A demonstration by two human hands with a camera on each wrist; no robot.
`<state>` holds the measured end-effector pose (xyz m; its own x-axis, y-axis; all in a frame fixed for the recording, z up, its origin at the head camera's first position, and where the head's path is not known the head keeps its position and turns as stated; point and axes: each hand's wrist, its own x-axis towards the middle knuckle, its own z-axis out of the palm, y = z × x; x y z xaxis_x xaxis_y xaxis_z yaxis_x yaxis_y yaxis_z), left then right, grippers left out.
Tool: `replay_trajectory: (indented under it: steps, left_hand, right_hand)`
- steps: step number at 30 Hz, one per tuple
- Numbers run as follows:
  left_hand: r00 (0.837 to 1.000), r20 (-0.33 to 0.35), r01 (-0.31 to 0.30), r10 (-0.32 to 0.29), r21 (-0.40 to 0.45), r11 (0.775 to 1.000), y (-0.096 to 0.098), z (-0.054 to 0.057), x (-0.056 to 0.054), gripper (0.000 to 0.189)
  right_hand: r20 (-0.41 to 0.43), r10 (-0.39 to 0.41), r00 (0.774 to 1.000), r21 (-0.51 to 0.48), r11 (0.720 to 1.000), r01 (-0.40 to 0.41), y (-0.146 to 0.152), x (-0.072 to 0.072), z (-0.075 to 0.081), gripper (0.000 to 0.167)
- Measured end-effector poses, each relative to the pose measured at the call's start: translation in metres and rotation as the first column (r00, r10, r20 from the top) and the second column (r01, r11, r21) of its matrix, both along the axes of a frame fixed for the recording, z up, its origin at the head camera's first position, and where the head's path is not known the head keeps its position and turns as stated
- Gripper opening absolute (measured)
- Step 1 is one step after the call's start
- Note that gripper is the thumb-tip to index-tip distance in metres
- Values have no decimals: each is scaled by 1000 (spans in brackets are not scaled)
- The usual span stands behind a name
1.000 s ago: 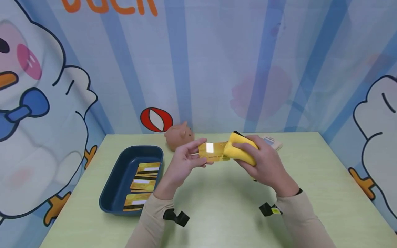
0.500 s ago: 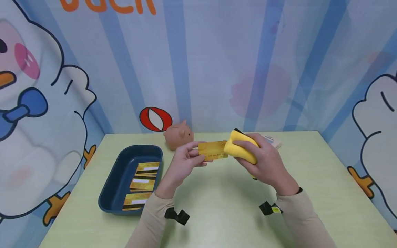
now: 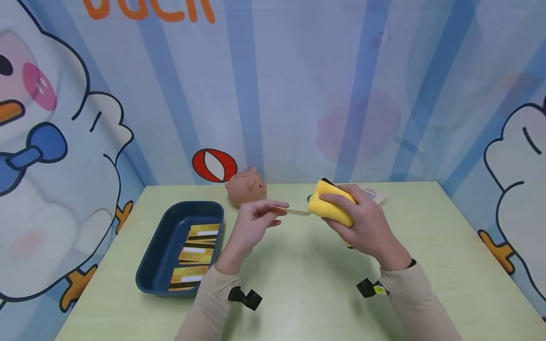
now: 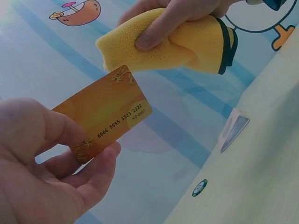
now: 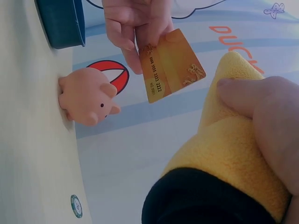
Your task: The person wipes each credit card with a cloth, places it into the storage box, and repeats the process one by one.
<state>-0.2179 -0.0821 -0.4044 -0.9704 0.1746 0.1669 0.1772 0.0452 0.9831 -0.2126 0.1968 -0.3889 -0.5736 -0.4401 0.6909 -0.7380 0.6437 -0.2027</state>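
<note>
My left hand point(image 3: 249, 227) pinches a gold bank card point(image 4: 112, 109) by one end, between thumb and fingers. In the head view the card shows nearly edge-on; both wrist views show its numbered face. My right hand point(image 3: 368, 227) grips a folded yellow cloth point(image 3: 329, 203) with a dark edge. The cloth is just right of the card's free end, and a gap shows between them in the right wrist view. Both hands are raised over the table.
A dark blue tray point(image 3: 159, 255) on the left holds several gold cards point(image 3: 196, 255). Behind my left hand stands a pink piggy bank point(image 3: 245, 189). A small white box point(image 3: 376, 195) and a green-rimmed poker chip point(image 4: 200, 187) lie towards the back of the table point(image 3: 426, 265).
My left hand has tilted the card from face-on to nearly edge-on in the head view. The card's end has come out from the cloth. My right hand has hardly moved.
</note>
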Motion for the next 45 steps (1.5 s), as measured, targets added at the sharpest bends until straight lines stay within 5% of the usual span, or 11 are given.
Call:
replay_trajectory:
  steps: [17,45]
  left_hand:
    - [1000,-14,-23,24,64,998,-1,-4,-2,25]
    - [998,45,32,-36,87,996,-1,-5,-2,45]
  right_hand:
    - [6,-1,1000,3,1000,1,0,1,0,52]
    - [-2,-5,1000,6,1000,5,-1,-2,-3,51]
